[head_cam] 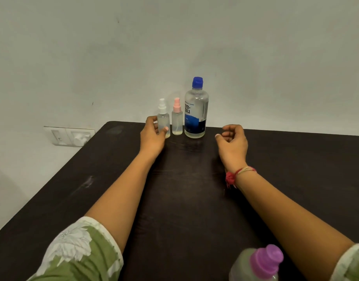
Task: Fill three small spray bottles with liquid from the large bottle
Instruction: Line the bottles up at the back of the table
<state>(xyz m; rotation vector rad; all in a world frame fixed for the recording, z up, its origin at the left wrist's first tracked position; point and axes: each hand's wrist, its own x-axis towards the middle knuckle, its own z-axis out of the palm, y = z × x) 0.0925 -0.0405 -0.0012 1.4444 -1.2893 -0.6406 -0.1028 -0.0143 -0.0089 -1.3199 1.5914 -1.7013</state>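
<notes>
At the far edge of the dark table (194, 199) stand three bottles in a row. The large clear bottle (196, 110) has a blue cap and a blue label and is shut. Left of it is a small spray bottle with a pink top (177, 120), then a small spray bottle with a white top (163, 118). My left hand (153, 134) grips the white-topped bottle, thumb in front and fingers behind. My right hand (233, 140) hovers right of the large bottle with loosely curled fingers, holding nothing. A frosted bottle with a purple top (259, 264) stands near the front edge.
A pale wall rises right behind the bottles. A white switch and socket plate (70, 135) sits on the wall to the left of the table's corner. The table's left edge runs diagonally towards me.
</notes>
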